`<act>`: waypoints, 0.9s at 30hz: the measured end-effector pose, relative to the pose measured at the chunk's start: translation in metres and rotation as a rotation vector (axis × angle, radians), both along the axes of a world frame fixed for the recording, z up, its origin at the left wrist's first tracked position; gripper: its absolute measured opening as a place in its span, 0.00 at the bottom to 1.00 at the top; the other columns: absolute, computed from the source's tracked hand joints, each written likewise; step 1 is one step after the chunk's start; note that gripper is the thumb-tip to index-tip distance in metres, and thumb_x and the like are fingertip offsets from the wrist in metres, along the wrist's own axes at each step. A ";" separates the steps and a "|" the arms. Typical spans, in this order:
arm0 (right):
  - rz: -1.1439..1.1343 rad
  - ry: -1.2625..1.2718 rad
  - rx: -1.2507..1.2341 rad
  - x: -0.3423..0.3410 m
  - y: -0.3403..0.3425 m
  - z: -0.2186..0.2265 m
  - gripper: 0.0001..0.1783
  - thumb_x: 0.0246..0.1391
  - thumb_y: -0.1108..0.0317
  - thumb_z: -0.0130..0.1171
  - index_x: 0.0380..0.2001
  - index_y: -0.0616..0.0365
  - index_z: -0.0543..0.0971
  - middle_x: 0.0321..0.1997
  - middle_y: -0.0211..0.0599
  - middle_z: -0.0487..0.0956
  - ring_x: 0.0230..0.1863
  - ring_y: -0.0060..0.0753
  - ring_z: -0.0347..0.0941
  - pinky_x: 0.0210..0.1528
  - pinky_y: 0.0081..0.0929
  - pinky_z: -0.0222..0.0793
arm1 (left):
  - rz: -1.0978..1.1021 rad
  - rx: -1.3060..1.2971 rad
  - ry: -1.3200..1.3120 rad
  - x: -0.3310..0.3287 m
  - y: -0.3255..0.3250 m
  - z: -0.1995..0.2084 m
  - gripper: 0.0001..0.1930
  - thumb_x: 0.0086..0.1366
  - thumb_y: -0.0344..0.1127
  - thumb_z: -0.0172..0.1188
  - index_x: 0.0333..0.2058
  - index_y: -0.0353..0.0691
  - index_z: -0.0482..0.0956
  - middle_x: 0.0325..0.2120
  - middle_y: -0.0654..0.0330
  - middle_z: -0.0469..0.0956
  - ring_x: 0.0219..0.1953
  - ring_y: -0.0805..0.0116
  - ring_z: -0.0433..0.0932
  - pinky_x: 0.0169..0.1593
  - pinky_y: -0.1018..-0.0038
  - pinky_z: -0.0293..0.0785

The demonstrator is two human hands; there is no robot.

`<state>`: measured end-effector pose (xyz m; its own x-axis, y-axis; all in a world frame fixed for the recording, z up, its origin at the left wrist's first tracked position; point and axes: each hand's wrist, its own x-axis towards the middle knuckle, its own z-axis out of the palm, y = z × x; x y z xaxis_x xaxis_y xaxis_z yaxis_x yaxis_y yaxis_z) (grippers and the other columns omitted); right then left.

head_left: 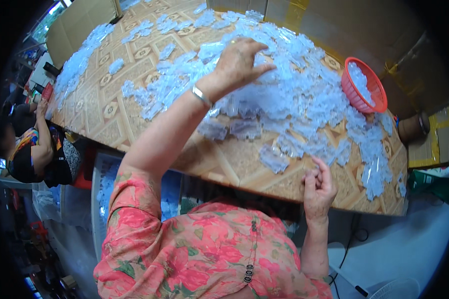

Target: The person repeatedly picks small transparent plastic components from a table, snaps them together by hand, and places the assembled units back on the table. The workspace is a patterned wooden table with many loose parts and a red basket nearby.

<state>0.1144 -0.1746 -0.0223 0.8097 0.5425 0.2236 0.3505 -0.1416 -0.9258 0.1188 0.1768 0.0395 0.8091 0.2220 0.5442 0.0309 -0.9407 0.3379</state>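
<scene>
Your left hand [239, 62] lay spread on the heap of clear plastic pieces [294, 94] mid-table; rake gently. Your right hand [318, 187], half-curled at the near edge, held nothing I could make out.

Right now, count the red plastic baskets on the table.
1: the round red plastic mesh basket sits at the patterned table's far right edge, holding clear plastic pieces. Others may lie hidden outside view.

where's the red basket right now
In the head view, the red basket sits at the far right of the patterned table, at the edge of the heap of clear plastic pieces, some lying in it. It is beyond the right hand.
</scene>
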 end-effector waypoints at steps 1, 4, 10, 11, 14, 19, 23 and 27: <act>-0.008 -0.024 -0.006 -0.001 -0.001 -0.002 0.17 0.60 0.73 0.59 0.52 0.63 0.76 0.24 0.23 0.75 0.22 0.11 0.65 0.25 0.13 0.62 | 0.095 0.002 0.067 0.017 0.022 -0.001 0.29 0.56 0.53 0.68 0.49 0.36 0.79 0.46 0.46 0.79 0.51 0.47 0.76 0.54 0.61 0.73; -0.011 -0.187 -0.119 -0.003 0.001 -0.004 0.15 0.57 0.75 0.60 0.49 0.62 0.78 0.22 0.27 0.75 0.19 0.13 0.65 0.22 0.15 0.63 | 0.292 -0.035 0.213 0.071 0.085 -0.010 0.31 0.58 0.52 0.66 0.54 0.37 0.77 0.50 0.44 0.78 0.56 0.47 0.74 0.58 0.61 0.71; -0.022 -0.097 -0.120 -0.006 -0.001 0.000 0.14 0.54 0.75 0.63 0.45 0.62 0.79 0.20 0.29 0.75 0.16 0.18 0.67 0.20 0.20 0.64 | 0.365 0.047 0.424 0.151 0.150 -0.013 0.38 0.57 0.59 0.65 0.61 0.42 0.71 0.57 0.44 0.73 0.62 0.48 0.70 0.64 0.58 0.66; -0.011 -0.128 -0.148 -0.005 -0.002 0.000 0.14 0.53 0.74 0.63 0.45 0.62 0.79 0.20 0.30 0.75 0.16 0.19 0.68 0.20 0.20 0.65 | 0.378 0.028 0.458 0.162 0.160 -0.020 0.39 0.57 0.60 0.65 0.62 0.44 0.70 0.58 0.43 0.72 0.62 0.47 0.69 0.64 0.58 0.65; -0.003 -0.141 -0.182 -0.005 -0.001 0.003 0.14 0.51 0.74 0.64 0.43 0.62 0.80 0.20 0.31 0.76 0.15 0.23 0.69 0.20 0.23 0.65 | 0.512 0.036 0.384 0.189 0.167 -0.036 0.41 0.56 0.61 0.65 0.64 0.47 0.67 0.61 0.43 0.69 0.63 0.47 0.67 0.64 0.58 0.66; 0.065 -0.164 -0.172 0.000 0.000 0.007 0.12 0.52 0.74 0.64 0.41 0.60 0.79 0.21 0.33 0.78 0.17 0.29 0.72 0.21 0.25 0.68 | 0.540 -0.055 0.418 0.216 0.185 -0.037 0.41 0.55 0.63 0.65 0.62 0.48 0.67 0.59 0.45 0.70 0.63 0.47 0.68 0.64 0.60 0.65; 0.082 -0.166 -0.149 0.002 0.002 0.008 0.12 0.51 0.73 0.66 0.41 0.60 0.79 0.22 0.36 0.79 0.20 0.32 0.76 0.23 0.27 0.70 | 0.532 -0.030 0.401 0.217 0.182 -0.042 0.39 0.57 0.64 0.63 0.58 0.42 0.71 0.57 0.44 0.72 0.61 0.49 0.70 0.62 0.61 0.66; 0.084 -0.172 -0.170 0.002 0.003 0.009 0.13 0.51 0.73 0.66 0.41 0.60 0.79 0.22 0.36 0.80 0.21 0.32 0.77 0.23 0.27 0.70 | 0.514 -0.030 0.522 0.219 0.175 -0.044 0.34 0.59 0.64 0.61 0.51 0.40 0.77 0.54 0.45 0.75 0.60 0.49 0.71 0.61 0.61 0.67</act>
